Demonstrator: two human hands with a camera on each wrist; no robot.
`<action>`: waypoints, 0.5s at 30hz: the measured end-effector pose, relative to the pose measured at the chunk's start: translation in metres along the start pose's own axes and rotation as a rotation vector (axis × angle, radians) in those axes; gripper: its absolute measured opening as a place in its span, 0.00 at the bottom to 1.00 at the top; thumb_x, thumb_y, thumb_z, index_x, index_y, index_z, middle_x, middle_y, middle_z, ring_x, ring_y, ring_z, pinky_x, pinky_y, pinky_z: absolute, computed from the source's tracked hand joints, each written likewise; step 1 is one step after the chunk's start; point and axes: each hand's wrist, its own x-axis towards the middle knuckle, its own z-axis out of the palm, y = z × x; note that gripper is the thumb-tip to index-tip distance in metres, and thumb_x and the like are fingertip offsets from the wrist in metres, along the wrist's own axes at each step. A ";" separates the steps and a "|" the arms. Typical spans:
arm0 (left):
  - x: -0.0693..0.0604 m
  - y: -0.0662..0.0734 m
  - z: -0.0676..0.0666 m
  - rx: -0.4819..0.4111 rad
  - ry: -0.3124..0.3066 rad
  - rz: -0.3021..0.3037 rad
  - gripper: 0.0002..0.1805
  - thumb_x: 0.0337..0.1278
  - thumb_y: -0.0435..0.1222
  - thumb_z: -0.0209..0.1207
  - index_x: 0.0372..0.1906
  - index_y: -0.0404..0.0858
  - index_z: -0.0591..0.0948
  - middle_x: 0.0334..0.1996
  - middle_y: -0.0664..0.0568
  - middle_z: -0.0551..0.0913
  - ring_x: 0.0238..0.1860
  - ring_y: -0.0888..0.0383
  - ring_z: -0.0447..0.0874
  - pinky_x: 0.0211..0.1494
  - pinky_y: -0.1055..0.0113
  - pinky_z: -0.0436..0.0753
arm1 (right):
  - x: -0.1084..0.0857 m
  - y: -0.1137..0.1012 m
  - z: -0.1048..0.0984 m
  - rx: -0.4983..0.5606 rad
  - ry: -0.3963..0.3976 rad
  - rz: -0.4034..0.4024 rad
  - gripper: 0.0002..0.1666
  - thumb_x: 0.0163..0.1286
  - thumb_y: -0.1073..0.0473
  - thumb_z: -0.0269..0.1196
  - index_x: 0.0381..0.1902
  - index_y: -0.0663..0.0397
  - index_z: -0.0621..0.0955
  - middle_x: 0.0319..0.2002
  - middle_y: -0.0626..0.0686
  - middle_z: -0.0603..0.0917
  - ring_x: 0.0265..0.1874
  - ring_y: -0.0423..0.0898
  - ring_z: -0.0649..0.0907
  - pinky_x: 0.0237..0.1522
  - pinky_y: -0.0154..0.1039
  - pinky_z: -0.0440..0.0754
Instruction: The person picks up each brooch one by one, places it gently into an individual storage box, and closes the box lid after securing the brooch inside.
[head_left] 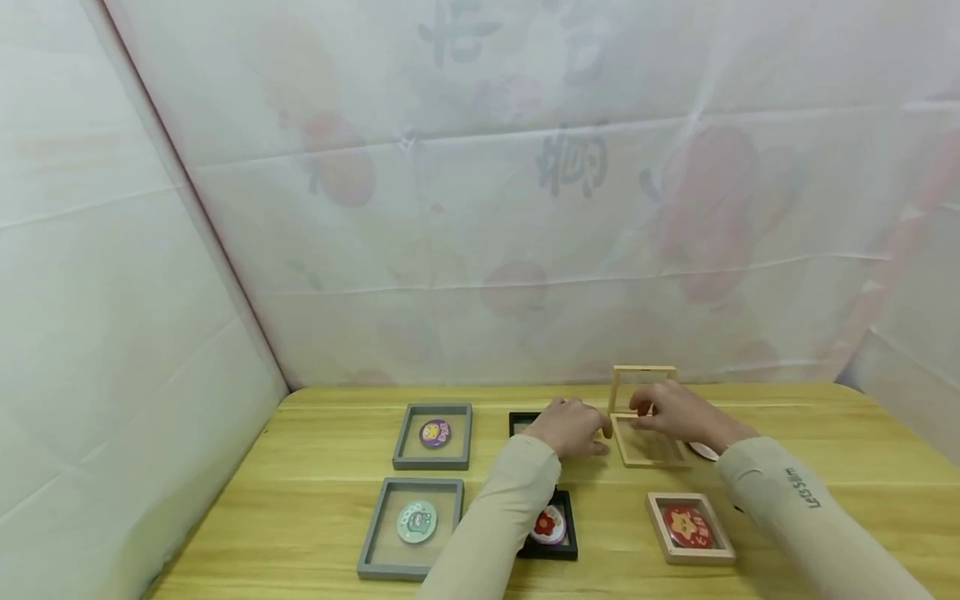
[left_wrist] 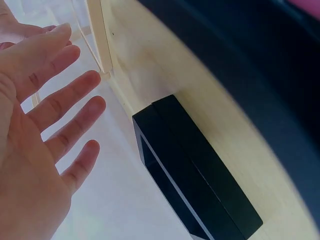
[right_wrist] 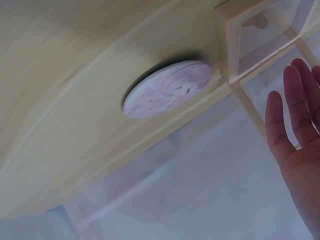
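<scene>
A light wooden display frame (head_left: 654, 463) stands opened on the table, its hinged clear lid (head_left: 643, 368) upright at the back. My right hand (head_left: 678, 412) is over this frame, fingers bent loosely in the head view and nothing visible in them; whether it touches the frame I cannot tell. To the frame's left is my left hand (head_left: 570, 427), with spread, relaxed fingers (left_wrist: 75, 132) and nothing held. Beside the opened frame, partly hidden by the right arm in the head view, lies a round pink badge (right_wrist: 170, 90). A black frame (left_wrist: 195, 165) is near the left hand.
Two grey frames with a purple badge (head_left: 435, 432) and a green badge (head_left: 417, 522) lie at left. Nearer me are a black frame with a flower badge (head_left: 548, 526) and a pale frame with a red star badge (head_left: 688, 527). A fabric wall (head_left: 465, 208) rises behind the table.
</scene>
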 end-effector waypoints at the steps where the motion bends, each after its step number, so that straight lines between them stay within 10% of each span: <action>1: 0.000 0.000 0.000 -0.002 -0.004 -0.001 0.14 0.66 0.50 0.65 0.54 0.58 0.87 0.44 0.69 0.86 0.54 0.64 0.80 0.68 0.59 0.70 | -0.001 0.000 -0.001 -0.003 -0.001 0.000 0.09 0.65 0.63 0.71 0.40 0.64 0.85 0.35 0.54 0.86 0.33 0.47 0.85 0.35 0.46 0.84; 15: -0.001 0.003 0.001 -0.017 -0.037 0.000 0.16 0.68 0.50 0.63 0.58 0.59 0.85 0.56 0.71 0.82 0.59 0.61 0.76 0.66 0.60 0.69 | -0.011 0.013 -0.004 -0.024 0.003 0.003 0.09 0.65 0.62 0.71 0.38 0.63 0.85 0.32 0.48 0.85 0.31 0.43 0.83 0.32 0.43 0.82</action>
